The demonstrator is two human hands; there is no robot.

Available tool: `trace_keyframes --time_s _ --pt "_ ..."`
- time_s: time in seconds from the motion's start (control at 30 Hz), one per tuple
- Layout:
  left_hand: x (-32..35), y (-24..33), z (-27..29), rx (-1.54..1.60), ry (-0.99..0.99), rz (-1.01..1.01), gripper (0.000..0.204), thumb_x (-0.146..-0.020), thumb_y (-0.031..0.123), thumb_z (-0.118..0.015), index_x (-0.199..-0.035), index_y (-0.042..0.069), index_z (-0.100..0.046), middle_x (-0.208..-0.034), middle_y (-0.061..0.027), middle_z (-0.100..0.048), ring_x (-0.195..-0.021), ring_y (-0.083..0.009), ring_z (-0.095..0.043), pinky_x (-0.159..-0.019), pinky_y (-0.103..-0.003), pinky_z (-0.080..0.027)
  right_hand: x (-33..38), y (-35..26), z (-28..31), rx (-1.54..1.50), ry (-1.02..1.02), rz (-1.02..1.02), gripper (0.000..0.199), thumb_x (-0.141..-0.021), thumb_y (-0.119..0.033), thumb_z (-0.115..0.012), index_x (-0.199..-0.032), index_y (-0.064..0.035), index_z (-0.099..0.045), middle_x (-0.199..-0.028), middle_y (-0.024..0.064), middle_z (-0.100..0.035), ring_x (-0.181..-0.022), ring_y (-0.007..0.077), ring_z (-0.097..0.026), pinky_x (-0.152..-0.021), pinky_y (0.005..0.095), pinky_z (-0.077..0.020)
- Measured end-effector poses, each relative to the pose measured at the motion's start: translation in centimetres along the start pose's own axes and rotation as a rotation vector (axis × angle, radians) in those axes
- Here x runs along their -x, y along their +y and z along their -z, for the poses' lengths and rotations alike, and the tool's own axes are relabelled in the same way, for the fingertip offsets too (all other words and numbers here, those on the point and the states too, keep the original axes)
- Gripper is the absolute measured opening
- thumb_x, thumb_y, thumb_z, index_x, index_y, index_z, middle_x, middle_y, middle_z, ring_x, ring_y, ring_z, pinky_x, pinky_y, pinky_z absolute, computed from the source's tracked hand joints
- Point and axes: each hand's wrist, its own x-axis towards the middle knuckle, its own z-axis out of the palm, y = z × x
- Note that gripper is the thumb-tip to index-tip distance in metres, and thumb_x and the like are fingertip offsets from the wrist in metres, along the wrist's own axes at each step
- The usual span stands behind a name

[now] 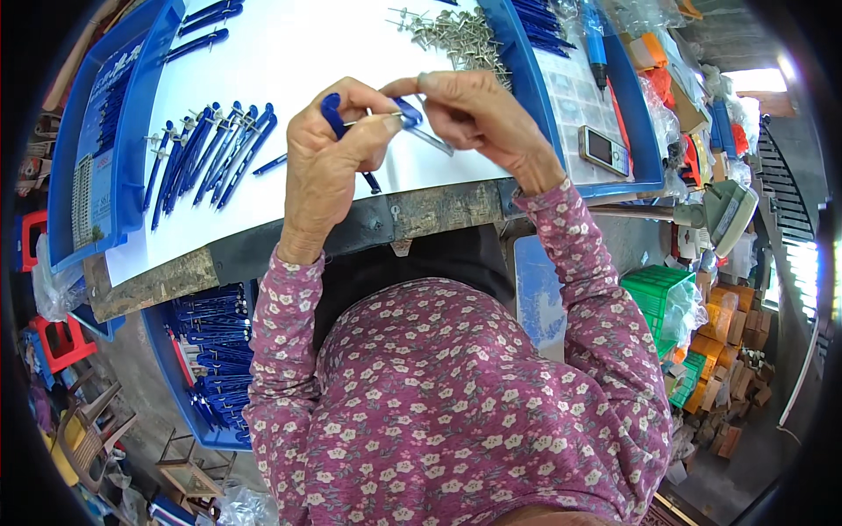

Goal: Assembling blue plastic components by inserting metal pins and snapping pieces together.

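My left hand (326,167) grips a blue drawing compass (335,118) by its legs above the white table top (289,53). My right hand (478,114) pinches the other end of the same compass, at a blue part with a metal pin (412,118). A row of several finished blue compasses (210,153) lies to the left of my hands. A heap of small metal pins (456,39) lies at the far side of the table, just beyond my right hand.
Blue trays border the table on the left (96,149) and right (561,53). A phone (605,151) lies on the right tray. A blue crate of compasses (210,351) sits below the table on the left. A green crate (658,294) and boxes stand on the right.
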Motion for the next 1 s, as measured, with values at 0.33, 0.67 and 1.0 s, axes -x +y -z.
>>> trace_keyframes --time_s 0.33,0.67,1.0 --pt "-0.6 -0.1 0.5 -0.065 0.029 -0.106 0.005 -0.079 0.006 -0.057 -0.079 0.002 -0.055 -0.052 0.0055 -0.041 -0.044 -0.0010 -0.033 -0.040 -0.016 -0.024 1.6 0.1 -1.3 0.009 -0.024 -0.085 0.025 -0.081 -0.022 -0.062 -0.092 0.0005 -0.064 -0.049 -0.0038 -0.041 -0.039 0.0023 -0.030 -0.035 0.0187 -0.0189" --pt "-0.4 -0.5 0.1 0.103 0.029 -0.012 0.007 -0.082 0.008 -0.055 -0.083 0.001 -0.054 -0.055 0.0034 -0.042 -0.046 -0.0026 -0.033 -0.041 -0.017 -0.026 1.6 1.0 -1.7 -0.071 -0.011 -0.060 0.014 -0.079 -0.015 -0.063 -0.076 -0.0014 -0.061 -0.059 -0.0011 -0.051 -0.039 0.0011 -0.029 -0.036 0.0163 -0.0200" --pt "0.4 -1.2 1.1 0.562 -0.045 0.260 0.019 -0.088 0.011 -0.048 -0.101 -0.003 -0.052 -0.070 -0.0046 -0.047 -0.058 -0.0068 -0.035 -0.054 -0.021 -0.035 2.9 0.9 -2.6 -0.177 0.074 -0.136 0.012 -0.082 -0.014 -0.058 -0.083 -0.0019 -0.057 -0.063 0.0034 -0.056 -0.039 -0.0011 -0.029 -0.036 0.0149 -0.0211"
